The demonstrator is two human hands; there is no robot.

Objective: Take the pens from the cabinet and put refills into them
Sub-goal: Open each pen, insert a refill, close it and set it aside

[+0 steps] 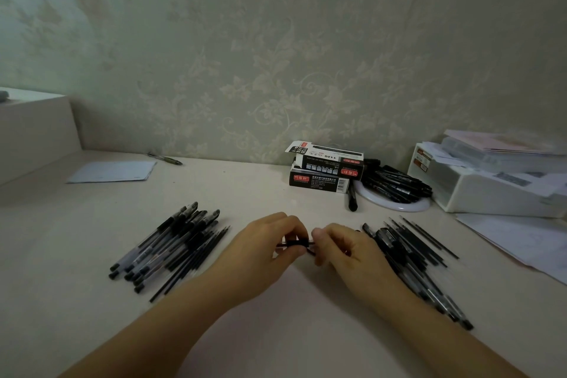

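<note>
A black pen (298,244) lies level between both hands above the middle of the desk. My left hand (267,242) grips its left end, and my right hand (340,247) pinches its right end. Most of the pen is hidden by the fingers. To the left lies a pile of black pens with thin refills (171,244). Another pile of pens and refills (411,255) lies to the right, partly under my right forearm.
Two stacked black pen boxes (325,172) stand at the back by the wall. Beside them a white round dish (395,193) holds more black pens. A white box with papers (491,181) fills the back right. A sheet of paper (113,172) and a lone pen (165,159) lie back left.
</note>
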